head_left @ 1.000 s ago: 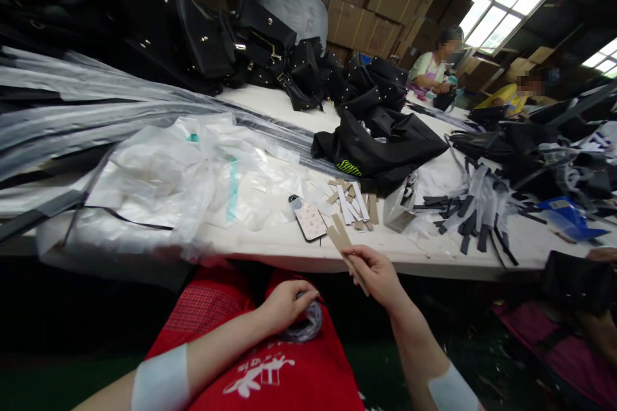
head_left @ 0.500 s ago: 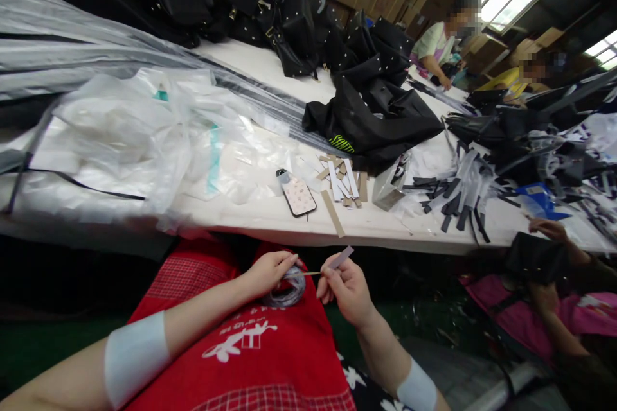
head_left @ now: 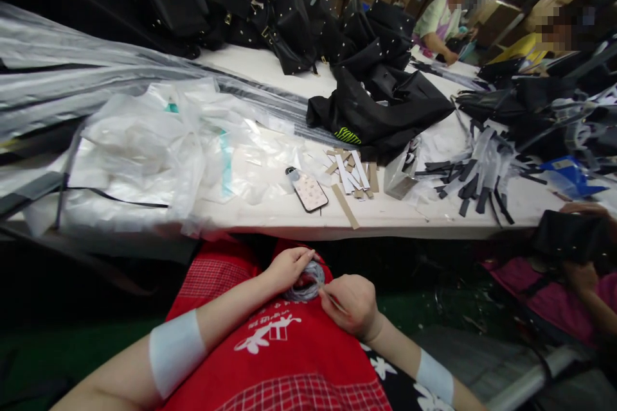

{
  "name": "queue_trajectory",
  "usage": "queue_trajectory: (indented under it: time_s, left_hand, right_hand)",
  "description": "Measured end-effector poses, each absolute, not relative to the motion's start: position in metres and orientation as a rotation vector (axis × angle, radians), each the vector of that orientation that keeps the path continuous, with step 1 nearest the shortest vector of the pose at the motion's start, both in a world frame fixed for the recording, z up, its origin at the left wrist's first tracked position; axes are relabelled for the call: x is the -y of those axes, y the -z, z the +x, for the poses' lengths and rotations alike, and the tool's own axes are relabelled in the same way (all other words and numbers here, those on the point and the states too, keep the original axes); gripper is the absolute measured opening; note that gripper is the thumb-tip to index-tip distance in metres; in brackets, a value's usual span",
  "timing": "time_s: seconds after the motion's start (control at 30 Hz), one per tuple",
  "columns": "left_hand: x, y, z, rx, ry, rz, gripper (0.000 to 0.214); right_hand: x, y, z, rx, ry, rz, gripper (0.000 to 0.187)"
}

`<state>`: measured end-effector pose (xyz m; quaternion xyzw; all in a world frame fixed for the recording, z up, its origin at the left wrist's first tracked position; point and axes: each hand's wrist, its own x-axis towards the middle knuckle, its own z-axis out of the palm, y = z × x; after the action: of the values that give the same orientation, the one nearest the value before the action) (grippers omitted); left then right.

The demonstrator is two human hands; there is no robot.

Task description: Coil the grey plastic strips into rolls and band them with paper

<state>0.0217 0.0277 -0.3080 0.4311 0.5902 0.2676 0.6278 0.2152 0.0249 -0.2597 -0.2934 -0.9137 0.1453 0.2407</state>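
My left hand is closed on the upper left edge of a coil of thin grey cord, which rests on the red apron over my lap. Close to the coil's right side, my right hand has its fingers curled together. A thin, pale strip shows edge-on in them, mostly hidden by the fingers. Beyond my hands, near the table's front edge, lie a patterned phone and a pile of white and brown card strips.
Clear plastic bags cover the left of the white table. Black bags are heaped behind. To the right are black-ended straps and a blue item. A person's hand holds a black pouch; two people work farther back.
My right hand has rolled over and come closer to the coil, so the strip that stuck up from its fingers is now mostly hidden. The whole view has shifted slightly.
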Motion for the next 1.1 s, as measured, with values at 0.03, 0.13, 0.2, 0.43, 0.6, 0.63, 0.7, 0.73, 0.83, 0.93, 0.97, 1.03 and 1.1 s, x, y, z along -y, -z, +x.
queue_trajectory:
  time_s: [0.03,0.13,0.2,0.43,0.6,0.63,0.7,0.73,0.83,0.93,0.97,1.03,1.1]
  left_hand:
    - [-0.027,0.308,0.021,-1.357,-0.604,0.998,0.062]
    - [-0.027,0.307,0.021,-1.367,-0.596,1.001,0.057]
    - [-0.027,0.308,0.021,-1.360,-0.600,0.996,0.055]
    - [-0.025,0.305,0.024,-1.365,-0.620,1.000,0.057]
    - [-0.026,0.301,0.024,-1.319,-0.675,0.917,0.058]
    - [-0.026,0.301,0.024,-1.311,-0.685,0.900,0.059]
    - [-0.025,0.299,0.022,-1.305,-0.694,0.879,0.059]
    - [-0.024,0.299,0.022,-1.296,-0.697,0.866,0.059]
    - [-0.021,0.300,0.022,-1.244,-0.689,0.825,0.059]
    - [-0.020,0.302,0.023,-1.201,-0.665,0.803,0.056]
    - [-0.021,0.302,0.023,-1.203,-0.657,0.814,0.056]
    - [-0.022,0.301,0.023,-1.227,-0.659,0.896,0.054]
    - [-0.024,0.299,0.022,-1.264,-0.685,1.028,0.050]
  right_hand:
    - [-0.025,0.260,0.214,2.527,-0.384,-0.798,0.013]
    - [-0.026,0.259,0.211,2.554,-0.400,-0.776,0.018]
    - [-0.027,0.258,0.210,2.541,-0.434,-0.768,0.020]
    - [-0.026,0.269,0.204,2.642,-0.497,-0.818,0.023]
    - [-0.029,0.286,0.191,2.520,-0.470,-0.991,0.026]
    - [-0.029,0.288,0.189,2.488,-0.495,-1.020,0.026]
    - [-0.031,0.290,0.188,2.434,-0.585,-1.079,0.025]
    - [-0.031,0.290,0.188,2.408,-0.645,-1.112,0.023]
    - [-0.032,0.290,0.190,2.320,-0.789,-1.220,0.019]
    - [-0.031,0.292,0.193,2.279,-0.774,-1.265,0.023]
    - [-0.030,0.292,0.193,2.286,-0.743,-1.251,0.025]
    - [-0.028,0.292,0.194,2.309,-0.684,-1.201,0.027]
    - [-0.027,0.289,0.196,2.321,-0.692,-1.151,0.027]
